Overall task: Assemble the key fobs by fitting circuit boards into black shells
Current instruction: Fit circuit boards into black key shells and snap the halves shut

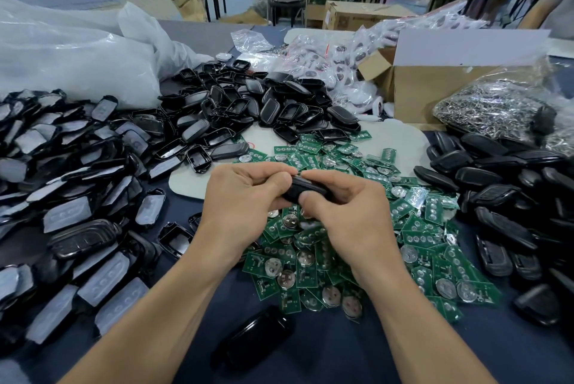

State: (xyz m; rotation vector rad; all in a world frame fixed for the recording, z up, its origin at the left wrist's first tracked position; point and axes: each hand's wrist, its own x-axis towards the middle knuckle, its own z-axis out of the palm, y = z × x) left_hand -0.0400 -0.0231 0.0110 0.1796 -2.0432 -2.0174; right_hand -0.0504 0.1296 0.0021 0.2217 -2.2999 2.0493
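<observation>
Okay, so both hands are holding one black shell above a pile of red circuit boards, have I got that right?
Not quite. The circuit boards are green, not red. The rest holds: in the head view the left hand and the right hand both grip one black shell above that pile.

Black shell (pixel 310 188) above green circuit boards (pixel 417 238)

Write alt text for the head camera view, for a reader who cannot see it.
The left hand and right hand together grip one black shell above a heap of green circuit boards on a dark table. More black shells lie heaped left, behind and right; a cardboard box stands beyond.
</observation>
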